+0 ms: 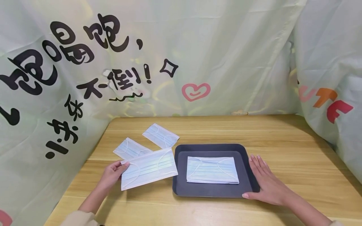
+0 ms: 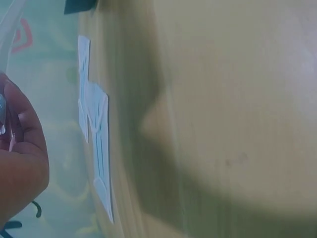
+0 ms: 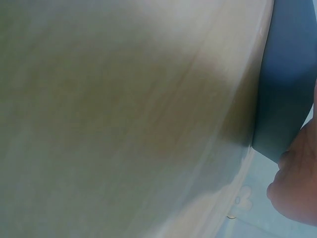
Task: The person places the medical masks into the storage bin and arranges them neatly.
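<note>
Between thumb and fingers, my left hand [image 1: 112, 173] pinches the left end of a pale blue face mask [image 1: 150, 169], lifted over the table to the left of the tray. A dark grey tray [image 1: 209, 191] holds a neat stack of face masks [image 1: 212, 170]. My right hand [image 1: 270, 185] rests against the tray's right side, fingers straight and thumb at the near right corner. Behind the lifted mask lie two more: one mask [image 1: 131, 148] partly covered by it in the head view, and another mask [image 1: 160, 135] farther back. Only part of the right hand [image 3: 296, 178] shows in the right wrist view.
The wooden table [image 1: 299, 150] has its far edge against a pale printed curtain [image 1: 226, 56] with black lettering and a pink heart. More curtain [image 1: 328, 62] hangs along the right side, close to the table edge.
</note>
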`<state>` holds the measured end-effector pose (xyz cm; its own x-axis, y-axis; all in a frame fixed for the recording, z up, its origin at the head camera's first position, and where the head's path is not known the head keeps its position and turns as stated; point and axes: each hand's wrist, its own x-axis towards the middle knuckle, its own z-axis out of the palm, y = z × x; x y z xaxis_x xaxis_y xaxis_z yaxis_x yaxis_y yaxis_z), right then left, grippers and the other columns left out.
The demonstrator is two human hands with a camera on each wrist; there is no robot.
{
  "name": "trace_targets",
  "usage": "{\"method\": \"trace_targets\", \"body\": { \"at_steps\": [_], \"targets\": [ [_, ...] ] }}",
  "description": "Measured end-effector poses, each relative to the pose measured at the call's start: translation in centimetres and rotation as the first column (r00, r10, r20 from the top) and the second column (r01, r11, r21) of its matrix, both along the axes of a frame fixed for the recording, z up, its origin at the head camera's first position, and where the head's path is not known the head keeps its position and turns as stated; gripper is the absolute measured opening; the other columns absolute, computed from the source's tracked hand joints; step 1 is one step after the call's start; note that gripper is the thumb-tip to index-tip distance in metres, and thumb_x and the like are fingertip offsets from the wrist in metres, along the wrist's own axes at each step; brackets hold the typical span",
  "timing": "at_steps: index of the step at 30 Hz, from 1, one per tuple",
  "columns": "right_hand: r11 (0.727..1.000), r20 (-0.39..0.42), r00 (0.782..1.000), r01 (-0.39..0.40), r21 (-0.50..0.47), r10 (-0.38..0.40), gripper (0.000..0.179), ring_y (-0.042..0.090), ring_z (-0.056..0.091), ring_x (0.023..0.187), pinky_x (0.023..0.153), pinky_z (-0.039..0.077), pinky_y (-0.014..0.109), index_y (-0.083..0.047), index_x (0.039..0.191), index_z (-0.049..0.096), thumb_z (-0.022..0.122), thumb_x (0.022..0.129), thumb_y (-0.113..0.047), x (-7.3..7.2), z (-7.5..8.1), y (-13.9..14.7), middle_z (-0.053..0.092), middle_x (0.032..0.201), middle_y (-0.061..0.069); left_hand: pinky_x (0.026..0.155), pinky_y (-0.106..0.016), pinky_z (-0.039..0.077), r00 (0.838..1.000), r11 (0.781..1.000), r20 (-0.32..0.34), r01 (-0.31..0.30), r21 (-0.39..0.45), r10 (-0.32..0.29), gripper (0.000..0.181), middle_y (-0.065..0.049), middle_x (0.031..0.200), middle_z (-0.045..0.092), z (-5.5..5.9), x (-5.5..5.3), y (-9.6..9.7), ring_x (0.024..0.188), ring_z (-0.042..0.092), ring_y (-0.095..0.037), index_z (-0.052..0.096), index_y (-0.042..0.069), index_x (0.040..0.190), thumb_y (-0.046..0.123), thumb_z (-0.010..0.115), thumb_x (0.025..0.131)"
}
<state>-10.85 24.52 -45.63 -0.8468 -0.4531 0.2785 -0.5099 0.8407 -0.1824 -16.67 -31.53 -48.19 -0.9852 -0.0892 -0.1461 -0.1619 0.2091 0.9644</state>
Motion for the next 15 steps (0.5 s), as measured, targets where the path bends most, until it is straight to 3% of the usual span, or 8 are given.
{"method": "trace_targets", "body": {
  "at_steps": [6,10,15],
  "targets": [
    [1.0,-0.013,1.0,-0.004,0.005,0.004,0.118,0.007,-0.023,0.139,0.11,-0.017,0.014,0.007,0.145,0.014,0.07,0.067,-0.061,0.0,0.0,0.0,-0.002,0.157,0.014,0.053,-0.021,0.052,0.999,0.999,0.016,0.04,0.02,-0.04,0.027,0.009,0.071,0.067,1.1,-0.1,2.6,0.059,0.062,-0.005,0.062,0.014,0.094,0.039,0.065,0.085],
    [1.0,-0.013,1.0,-0.003,0.008,0.003,0.119,0.007,-0.023,0.139,0.11,-0.017,0.014,0.007,0.145,0.014,0.07,0.067,-0.061,0.0,0.0,0.0,-0.001,0.157,0.015,0.054,-0.02,0.052,0.995,0.995,-0.003,0.097,0.035,-0.097,0.034,0.009,0.07,0.066,3.4,0.5,4.8,0.061,0.061,-0.004,0.063,0.012,0.092,0.044,0.066,0.082],
    [1.0,-0.02,1.0,-0.005,0.008,0.005,0.118,0.007,-0.023,0.139,0.11,-0.017,0.014,0.007,0.145,0.014,0.07,0.066,-0.061,0.0,0.0,0.0,-0.001,0.157,0.014,0.055,-0.019,0.052,0.991,0.989,0.003,0.13,0.07,-0.131,0.023,0.011,0.069,0.064,5.7,0.8,7.5,0.06,0.06,-0.002,0.062,0.005,0.095,0.027,0.062,0.089]
  ]
}}
